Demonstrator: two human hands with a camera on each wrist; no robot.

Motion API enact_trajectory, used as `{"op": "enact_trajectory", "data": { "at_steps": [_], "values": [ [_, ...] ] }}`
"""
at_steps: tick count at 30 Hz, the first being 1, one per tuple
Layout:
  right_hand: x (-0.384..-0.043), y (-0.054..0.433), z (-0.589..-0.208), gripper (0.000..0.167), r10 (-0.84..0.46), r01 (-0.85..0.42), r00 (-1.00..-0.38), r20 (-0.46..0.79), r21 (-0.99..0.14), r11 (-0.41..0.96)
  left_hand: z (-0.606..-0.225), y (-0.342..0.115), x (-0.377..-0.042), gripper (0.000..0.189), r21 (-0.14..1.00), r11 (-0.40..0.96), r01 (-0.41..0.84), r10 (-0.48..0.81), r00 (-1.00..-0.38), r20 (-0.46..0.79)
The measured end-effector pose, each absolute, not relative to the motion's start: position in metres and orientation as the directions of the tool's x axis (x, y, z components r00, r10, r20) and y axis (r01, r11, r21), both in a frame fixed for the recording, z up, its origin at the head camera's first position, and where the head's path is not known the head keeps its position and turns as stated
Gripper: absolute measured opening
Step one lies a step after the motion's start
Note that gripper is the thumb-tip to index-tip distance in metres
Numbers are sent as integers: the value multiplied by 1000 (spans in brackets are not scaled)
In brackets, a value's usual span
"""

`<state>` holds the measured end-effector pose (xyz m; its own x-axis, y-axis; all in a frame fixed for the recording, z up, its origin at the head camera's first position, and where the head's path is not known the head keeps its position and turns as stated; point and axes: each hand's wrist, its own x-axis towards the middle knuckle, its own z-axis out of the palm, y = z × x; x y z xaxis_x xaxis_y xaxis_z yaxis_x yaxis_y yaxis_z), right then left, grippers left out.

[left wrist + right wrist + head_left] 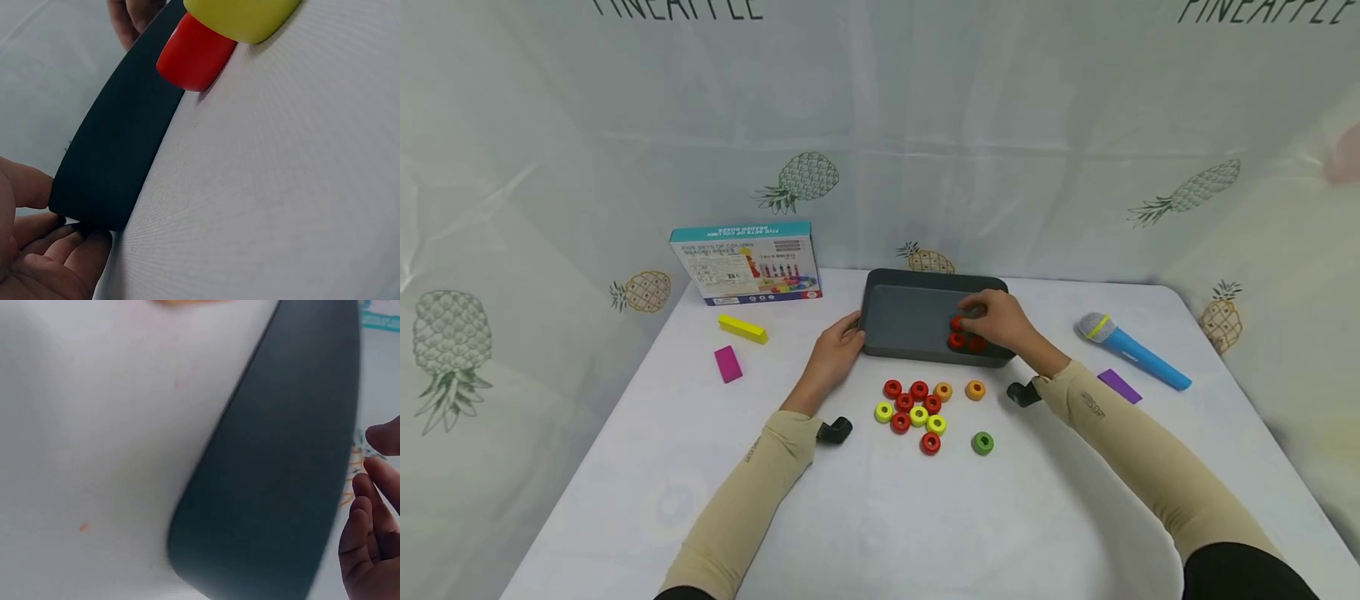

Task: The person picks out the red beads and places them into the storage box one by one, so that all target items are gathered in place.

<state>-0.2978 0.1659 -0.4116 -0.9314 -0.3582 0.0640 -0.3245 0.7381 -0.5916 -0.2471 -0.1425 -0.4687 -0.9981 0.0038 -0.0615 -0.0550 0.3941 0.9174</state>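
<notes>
A dark grey rectangular tray (902,312) lies at the far side of the table. My left hand (837,350) grips its left end; in the left wrist view the thumb is against the tray wall (119,137) and the other fingers curl at its lower corner. Over the tray's right part is my right hand (1000,321), fingertips right at a red ring bead (957,322). Other red beads (956,340) sit in the tray below it. In the right wrist view, thumb and forefinger stand slightly apart with nothing visible between them; the tray wall (275,462) hides the beads.
In front of the tray lie several red beads (900,423), yellow beads (883,412), two orange beads (975,390) and a green bead (982,442). At left are a box (752,262), a yellow bar (742,328) and a pink piece (727,364); at right, a toy microphone (1138,354) and a purple piece (1119,386).
</notes>
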Motion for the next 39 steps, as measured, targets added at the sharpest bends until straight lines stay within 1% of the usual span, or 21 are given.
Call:
{"op": "enact_trajectory", "data": {
  "at_steps": [7, 13, 20, 26, 30, 36, 39],
  "values": [
    [-271, 168, -402, 34, -369, -343, -926, 82, -594, 728, -470, -143, -242, 49, 914, 400, -64, -6, -998, -67],
    [-244, 168, -399, 31, -391, -358, -916, 90, -622, 696, -473, -145, -239, 50, 912, 404, -71, -4, -997, -76],
    [-213, 161, -407, 27, -460, -426, -879, 124, -638, 642, -474, -145, -239, 50, 913, 404, -56, 2, -998, -62],
    [-186, 153, -410, 26, -542, -481, -830, 129, -657, 580, -473, -146, -241, 50, 910, 411, -58, 2, -998, -65],
    [-176, 149, -411, 26, -574, -492, -810, 123, -675, 549, -473, -146, -242, 50, 908, 415, -60, 3, -998, -68],
    [-162, 142, -418, 25, -633, -541, -763, 127, -661, 520, -472, -145, -245, 51, 913, 404, -56, 7, -998, -64],
    [-155, 138, -421, 25, -650, -539, -753, 101, -661, 522, -472, -144, -246, 51, 915, 401, -55, 8, -998, -63]
  ]
}}
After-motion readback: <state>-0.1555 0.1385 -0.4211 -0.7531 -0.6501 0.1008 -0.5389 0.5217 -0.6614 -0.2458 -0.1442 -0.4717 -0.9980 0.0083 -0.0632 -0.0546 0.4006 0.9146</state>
